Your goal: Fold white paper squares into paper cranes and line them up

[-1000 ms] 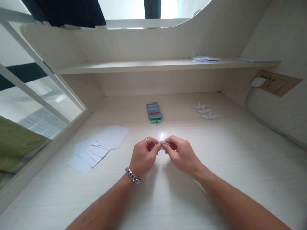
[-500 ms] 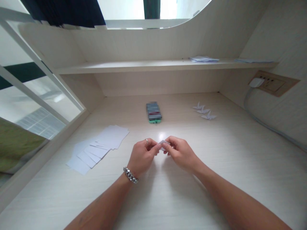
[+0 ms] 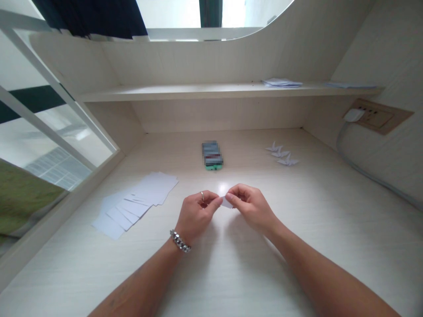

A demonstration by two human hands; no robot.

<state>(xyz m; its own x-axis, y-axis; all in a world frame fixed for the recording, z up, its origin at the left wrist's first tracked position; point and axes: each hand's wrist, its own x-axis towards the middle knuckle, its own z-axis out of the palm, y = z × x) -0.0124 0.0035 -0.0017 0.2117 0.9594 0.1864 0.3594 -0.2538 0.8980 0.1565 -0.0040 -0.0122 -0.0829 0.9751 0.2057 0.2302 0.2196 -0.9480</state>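
Note:
A small folded piece of white paper (image 3: pixel 226 203) is held between my two hands, just above the desk. My left hand (image 3: pixel 198 215), with a ring and a metal bracelet, pinches its left edge between thumb and fingers. On the other side my right hand (image 3: pixel 251 207) grips the paper's upper right part with thumb and forefinger. My fingers cover part of the paper, so its full folded shape is hidden. Three white paper cranes (image 3: pixel 280 153) stand in a slanting row at the back right. Fanned out to the left lie several loose white sheets (image 3: pixel 139 202).
A blurred-out phone-like object with a green end (image 3: pixel 213 155) lies at the back middle of the desk (image 3: pixel 211 281). Above runs a shelf (image 3: pixel 185 93) with stacked papers (image 3: pixel 282 82). A plug and grey cable (image 3: pixel 366 174) hang from the right wall's socket (image 3: pixel 380 116).
My right hand has shifted slightly up and right, its fingers now apart from the left ones. More of the folded paper shows between them. My left hand has barely moved.

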